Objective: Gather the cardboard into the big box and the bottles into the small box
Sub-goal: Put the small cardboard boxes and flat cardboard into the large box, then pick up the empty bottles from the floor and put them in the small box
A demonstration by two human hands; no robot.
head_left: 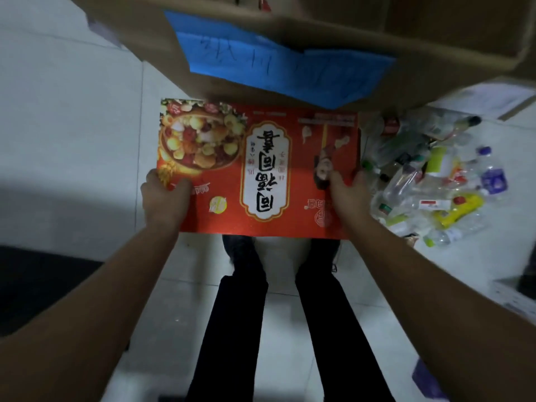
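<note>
As left hand [164, 198] and right hand [348, 191] gripped red cardboard sheet [261, 169], big box [420, 68] stood just beyond fingers [336, 179]; lift-in seemed next.

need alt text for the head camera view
A left hand and right hand hold a red printed cardboard sheet by its sides near a big brown box. Plastic bottles lie heaped on the floor at right.

We grip a flat red printed cardboard [261, 169] mid-frame, left hand [165, 195] on its left edge, right hand [345, 192] on its right | big brown box [290, 39] with blue label [284, 62] fills the top | plastic bottles [429, 181] heaped at right on the white tiled floor [72, 111]
</note>
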